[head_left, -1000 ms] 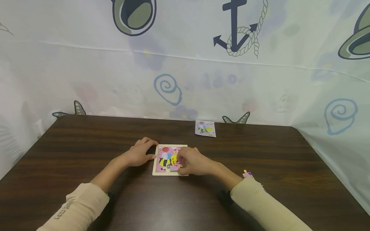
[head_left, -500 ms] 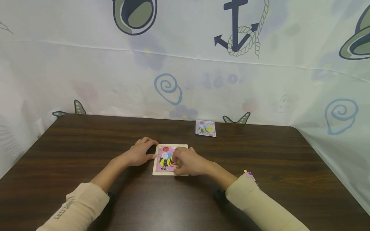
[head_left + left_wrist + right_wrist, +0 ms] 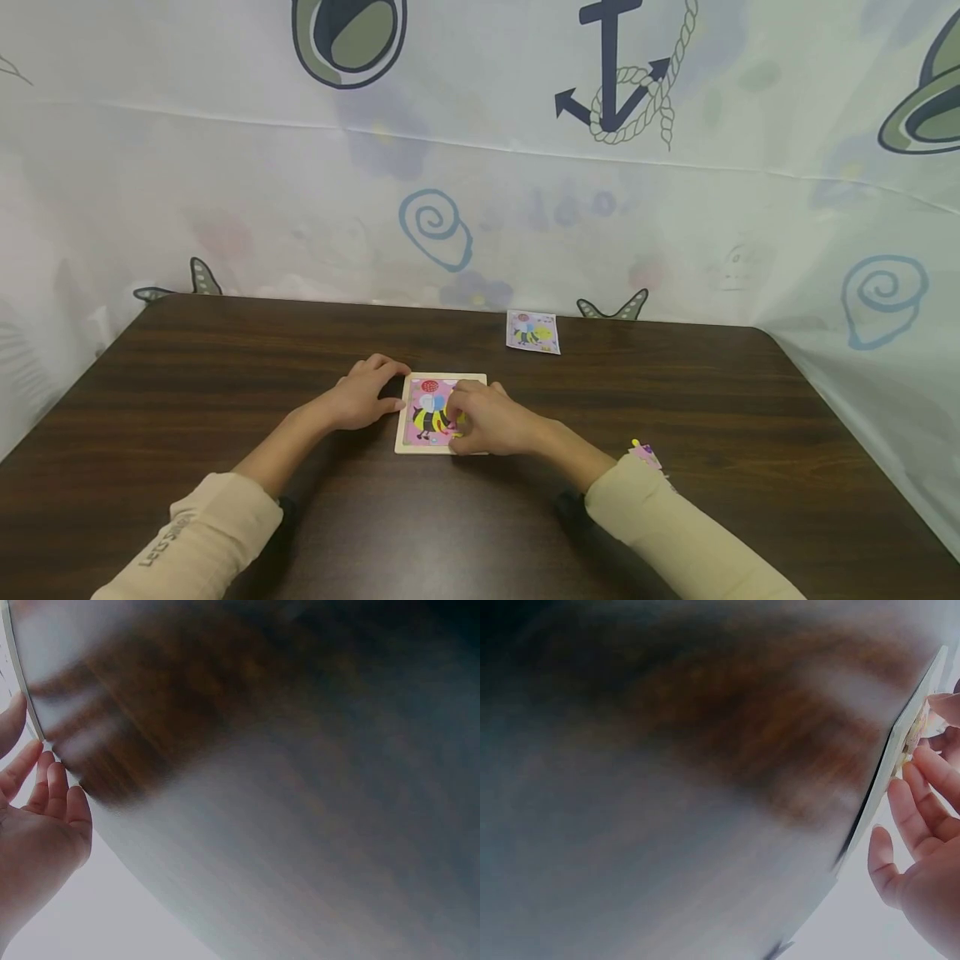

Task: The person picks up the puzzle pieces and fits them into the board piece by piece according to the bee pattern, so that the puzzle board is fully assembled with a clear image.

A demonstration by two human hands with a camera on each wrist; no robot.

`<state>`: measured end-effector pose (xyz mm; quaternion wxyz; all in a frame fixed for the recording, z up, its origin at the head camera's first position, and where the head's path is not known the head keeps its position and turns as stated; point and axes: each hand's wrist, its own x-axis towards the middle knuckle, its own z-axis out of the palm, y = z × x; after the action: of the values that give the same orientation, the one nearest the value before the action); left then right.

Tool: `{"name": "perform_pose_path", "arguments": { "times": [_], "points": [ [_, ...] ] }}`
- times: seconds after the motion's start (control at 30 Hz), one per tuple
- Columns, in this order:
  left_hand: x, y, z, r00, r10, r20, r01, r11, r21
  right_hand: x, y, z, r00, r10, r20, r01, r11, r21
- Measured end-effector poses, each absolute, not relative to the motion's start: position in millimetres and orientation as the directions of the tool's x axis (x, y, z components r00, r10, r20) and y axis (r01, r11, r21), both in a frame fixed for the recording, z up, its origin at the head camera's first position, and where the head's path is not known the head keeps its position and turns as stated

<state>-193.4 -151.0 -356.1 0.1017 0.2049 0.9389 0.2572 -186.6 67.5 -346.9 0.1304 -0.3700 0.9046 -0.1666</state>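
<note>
A square wooden jigsaw puzzle (image 3: 424, 437) with a yellow-and-black bee on pink lies in its pale frame on the table. At its left edge, my left hand (image 3: 363, 396) touches the frame with thumb and forefinger, fingers fairly straight. My right hand (image 3: 495, 419) is over the puzzle's right part, thumb and fingers bent down around a puzzle piece at the lower edge. That piece is mostly hidden under the hand. In the right wrist view the right fingertips (image 3: 922, 754) are right at the puzzle's surface, inside the pale frame (image 3: 889, 754).
A paper picture (image 3: 533, 332) of the same bee lies at the back of the dark wooden table (image 3: 337, 517). Beside the right sleeve (image 3: 660, 517), loose puzzle pieces (image 3: 645, 454) lie partly covered. A printed cloth (image 3: 300, 225) hangs behind the table.
The right hand has moved slightly left, and the piece it held tilted at the lower gap now lies level in the puzzle. The left hand stays at the frame.
</note>
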Motion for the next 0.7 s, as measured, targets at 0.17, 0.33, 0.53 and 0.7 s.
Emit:
{"name": "perform_pose_path", "arguments": {
  "times": [0.17,0.33,0.53,0.7],
  "points": [
    [-194.2,-151.1,-355.6,-0.893,0.441,-0.087,0.336,0.784,0.521,-186.6,68.8,-346.7,-0.688,-0.718,-0.109,-0.628,0.663,-0.407],
    [-195.4,-151.7,-356.5,-0.896,0.433,-0.096,0.325,0.788,0.522,-186.3,71.3,-346.2,-0.680,-0.727,-0.091,-0.631,0.645,-0.431],
    [-196.1,-152.2,-357.3,-0.896,0.434,-0.097,0.324,0.787,0.525,-186.6,73.0,-346.3,-0.675,-0.732,-0.091,-0.631,0.637,-0.443],
    [-194.8,-152.0,-356.6,-0.896,0.434,-0.094,0.325,0.786,0.526,-185.9,73.4,-346.3,-0.670,-0.739,-0.074,-0.639,0.625,-0.448]
  ]
}}
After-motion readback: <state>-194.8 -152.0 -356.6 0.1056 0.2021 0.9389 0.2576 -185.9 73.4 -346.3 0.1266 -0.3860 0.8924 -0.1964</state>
